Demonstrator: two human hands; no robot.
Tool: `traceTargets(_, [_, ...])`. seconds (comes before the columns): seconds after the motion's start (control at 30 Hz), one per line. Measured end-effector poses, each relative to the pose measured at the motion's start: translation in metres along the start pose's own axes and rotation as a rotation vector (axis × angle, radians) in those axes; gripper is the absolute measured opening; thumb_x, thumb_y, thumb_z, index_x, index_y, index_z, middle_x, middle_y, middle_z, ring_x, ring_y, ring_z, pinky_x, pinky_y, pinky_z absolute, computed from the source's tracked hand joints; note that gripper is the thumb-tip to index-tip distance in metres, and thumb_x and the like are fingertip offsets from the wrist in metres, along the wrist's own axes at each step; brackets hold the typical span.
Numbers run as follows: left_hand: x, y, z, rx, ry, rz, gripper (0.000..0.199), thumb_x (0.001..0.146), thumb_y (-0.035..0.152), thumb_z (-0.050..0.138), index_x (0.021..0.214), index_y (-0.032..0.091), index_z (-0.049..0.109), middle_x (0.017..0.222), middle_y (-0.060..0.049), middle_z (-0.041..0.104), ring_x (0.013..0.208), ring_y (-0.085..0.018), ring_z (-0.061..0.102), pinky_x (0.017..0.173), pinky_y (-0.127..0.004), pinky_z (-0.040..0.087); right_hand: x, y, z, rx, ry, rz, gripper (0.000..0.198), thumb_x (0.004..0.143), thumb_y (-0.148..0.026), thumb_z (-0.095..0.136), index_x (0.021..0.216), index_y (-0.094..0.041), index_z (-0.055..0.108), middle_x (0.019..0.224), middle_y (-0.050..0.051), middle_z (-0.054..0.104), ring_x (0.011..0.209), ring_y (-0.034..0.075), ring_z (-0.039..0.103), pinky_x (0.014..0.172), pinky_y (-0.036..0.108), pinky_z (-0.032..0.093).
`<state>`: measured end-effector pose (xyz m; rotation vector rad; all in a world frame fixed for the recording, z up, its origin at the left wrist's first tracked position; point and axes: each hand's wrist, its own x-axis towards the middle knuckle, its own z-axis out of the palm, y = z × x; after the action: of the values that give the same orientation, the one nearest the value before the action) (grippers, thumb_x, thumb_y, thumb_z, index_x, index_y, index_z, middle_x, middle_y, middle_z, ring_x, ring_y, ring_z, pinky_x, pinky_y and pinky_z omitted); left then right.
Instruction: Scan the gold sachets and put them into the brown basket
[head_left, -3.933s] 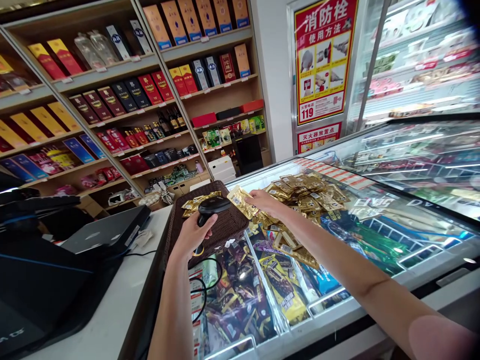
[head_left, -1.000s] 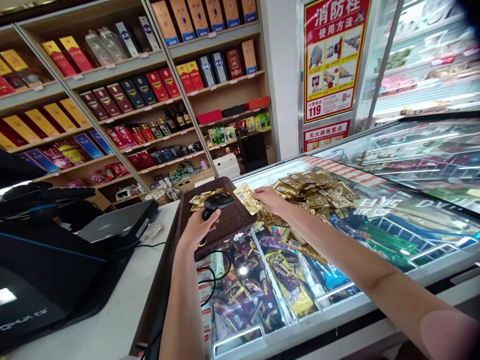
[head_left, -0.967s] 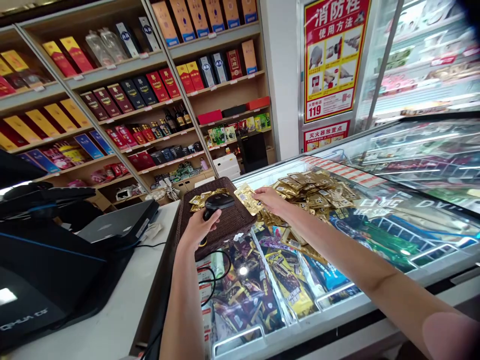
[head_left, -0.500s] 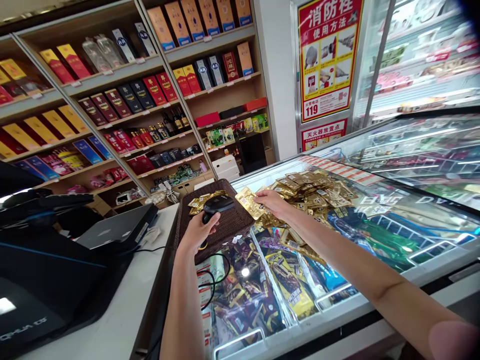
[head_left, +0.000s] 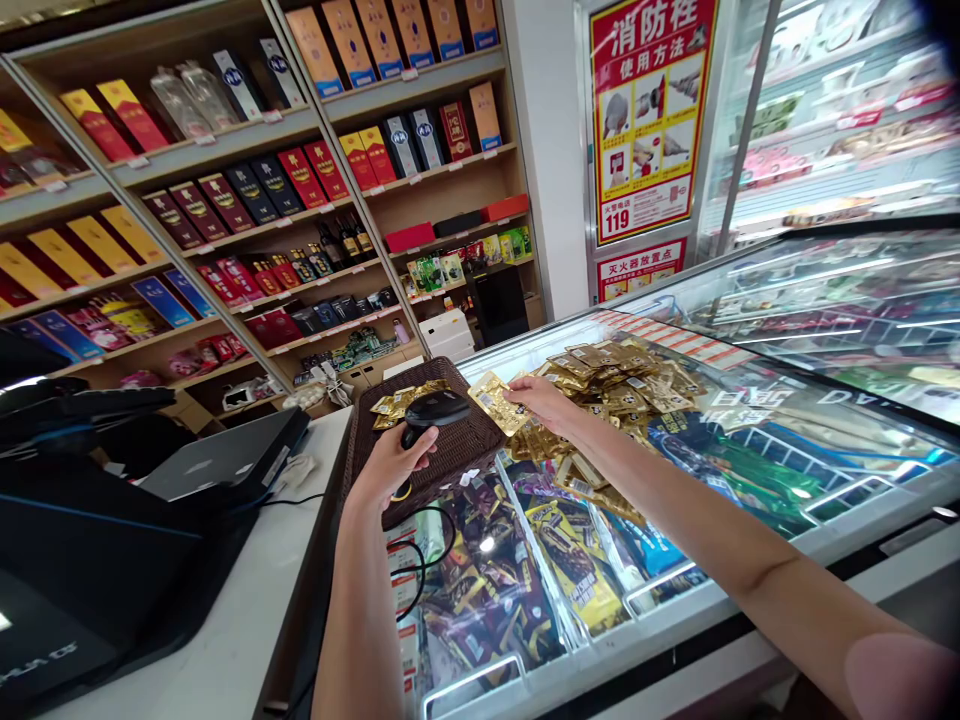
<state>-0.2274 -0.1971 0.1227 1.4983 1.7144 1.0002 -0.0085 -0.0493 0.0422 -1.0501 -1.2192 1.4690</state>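
Note:
My left hand (head_left: 396,458) is wrapped round the handle of a black barcode scanner (head_left: 438,408), held over a brown woven basket (head_left: 457,455). Several gold packets (head_left: 405,398) lie inside the basket. Between the fingers of my right hand (head_left: 541,400) is one gold packet (head_left: 492,402), its printed face turned up in front of the scanner's head. A heap of similar gold packets (head_left: 615,375) spreads over the freezer's glass top (head_left: 517,490), behind and below my right wrist. The scanner's black cable (head_left: 421,570) loops down across the glass.
To the left, a white counter (head_left: 247,580) carries a black checkout machine (head_left: 82,560) and a grey flat device (head_left: 225,455). Shelves of boxed bottles (head_left: 255,190) stand behind. Wrapped ice creams (head_left: 574,570) show under the freezer glass. A red poster (head_left: 649,120) hangs at the back.
The view has shifted slightly, so the surroundings sit a little further left. Both hands keep nearly the same pose, with the scanner and the gold packet still held close to each other.

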Motion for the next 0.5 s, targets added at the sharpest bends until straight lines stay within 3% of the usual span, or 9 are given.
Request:
traceTargets(0.37, [0.002,-0.004,0.004,0.017,-0.001,0.020,0.055,0.066,0.068,0.072,0.081,0.016,0.063,0.079,-0.005,0.065,0.065,-0.015,0.058,0.062,-0.025,0.047,0.001,0.001,-0.001,-0.048,-0.034,-0.069,0.021,0.063,-0.027,0.077,0.078,-0.017,0.065,0.073,0.000,0.065,0.070,0.014,0.056,0.063,0.024,0.039])
traceTargets(0.5, [0.000,0.001,0.000,-0.005,0.010,-0.007,0.059,0.063,0.071,0.073,0.084,0.017,0.063,0.079,-0.004,0.065,0.065,-0.015,0.059,0.062,-0.026,0.048,0.012,-0.004,-0.020,-0.120,0.051,-0.126,0.019,0.070,-0.024,0.073,0.086,-0.017,0.065,0.077,0.001,0.066,0.070,0.015,0.058,0.064,0.025,0.041])
